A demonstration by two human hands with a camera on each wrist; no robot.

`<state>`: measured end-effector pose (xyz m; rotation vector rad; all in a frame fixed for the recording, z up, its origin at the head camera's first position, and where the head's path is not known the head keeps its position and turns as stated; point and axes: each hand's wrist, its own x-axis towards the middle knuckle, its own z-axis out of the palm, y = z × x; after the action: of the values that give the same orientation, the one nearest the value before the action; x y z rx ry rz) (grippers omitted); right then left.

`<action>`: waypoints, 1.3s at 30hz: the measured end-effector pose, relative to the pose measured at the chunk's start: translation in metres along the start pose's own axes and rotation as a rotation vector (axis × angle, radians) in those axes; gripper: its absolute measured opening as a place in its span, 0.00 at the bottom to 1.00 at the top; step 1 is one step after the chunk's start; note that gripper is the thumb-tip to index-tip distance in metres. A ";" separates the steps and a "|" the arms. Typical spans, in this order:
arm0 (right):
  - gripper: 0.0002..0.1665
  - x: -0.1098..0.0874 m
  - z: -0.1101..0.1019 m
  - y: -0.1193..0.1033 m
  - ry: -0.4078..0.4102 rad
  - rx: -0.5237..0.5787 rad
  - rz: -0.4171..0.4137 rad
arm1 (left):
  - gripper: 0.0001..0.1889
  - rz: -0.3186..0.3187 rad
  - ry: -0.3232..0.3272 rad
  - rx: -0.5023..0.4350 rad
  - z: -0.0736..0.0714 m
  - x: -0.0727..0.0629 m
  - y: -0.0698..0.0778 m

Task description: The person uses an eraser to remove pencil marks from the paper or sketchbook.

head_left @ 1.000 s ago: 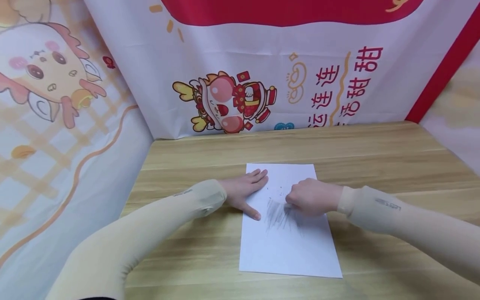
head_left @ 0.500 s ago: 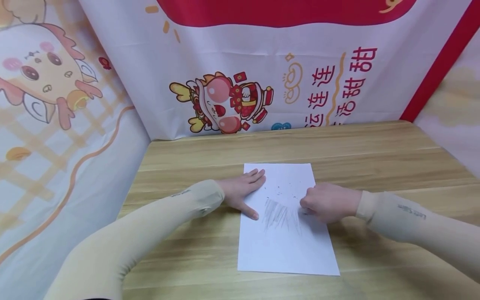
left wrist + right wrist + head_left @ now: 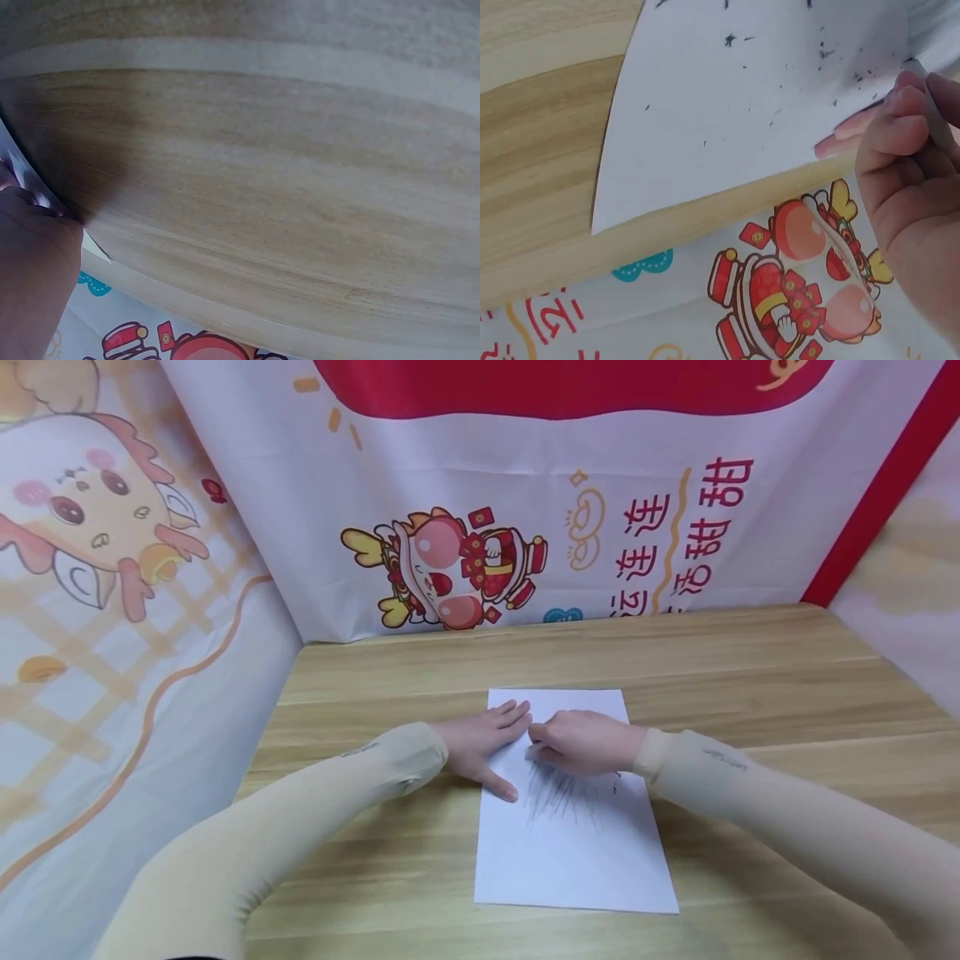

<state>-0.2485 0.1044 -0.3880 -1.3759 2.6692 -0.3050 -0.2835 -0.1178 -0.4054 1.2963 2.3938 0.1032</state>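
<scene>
A white sheet of paper (image 3: pixel 573 868) lies on the wooden table, with a patch of grey pencil strokes (image 3: pixel 562 797) near its middle. My left hand (image 3: pixel 483 745) rests on the sheet's left edge, fingers and thumb spread. My right hand (image 3: pixel 588 742) pinches a small whitish eraser (image 3: pixel 936 116) between thumb and fingers, at the upper left of the strokes and close to the left fingertips. Dark crumbs (image 3: pixel 825 54) are scattered over the paper in the right wrist view. The left wrist view catches only part of the left hand (image 3: pixel 34 255).
Wood-grain tabletop (image 3: pixel 360 877) surrounds the sheet on all sides. Behind the table hangs a white and red printed cloth (image 3: pixel 480 468) with a cartoon figure and red lettering. Another patterned cloth (image 3: pixel 97 652) covers the left side.
My right hand moved right to the sheet's right edge, then back left across the pencil strokes with the eraser, close to the left hand. The left hand stays in place on the paper.
</scene>
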 end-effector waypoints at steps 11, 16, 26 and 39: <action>0.07 -0.017 0.010 0.002 -0.037 -0.157 -0.044 | 0.64 -0.023 -0.017 -0.003 0.002 0.002 -0.002; 0.03 -0.048 0.001 0.005 -0.097 -0.149 -0.005 | 0.64 -0.028 -0.021 0.005 0.002 0.006 -0.002; 0.13 -0.077 -0.008 0.004 -0.125 -0.120 -0.029 | 0.66 -0.062 -0.031 -0.007 0.004 0.006 -0.003; 0.04 0.007 0.004 -0.003 -0.027 -0.133 -0.018 | 0.64 0.009 0.005 0.013 0.005 0.003 -0.006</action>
<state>-0.2497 0.0967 -0.3912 -1.4300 2.7001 -0.1106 -0.2882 -0.1194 -0.4126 1.3146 2.3967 0.0942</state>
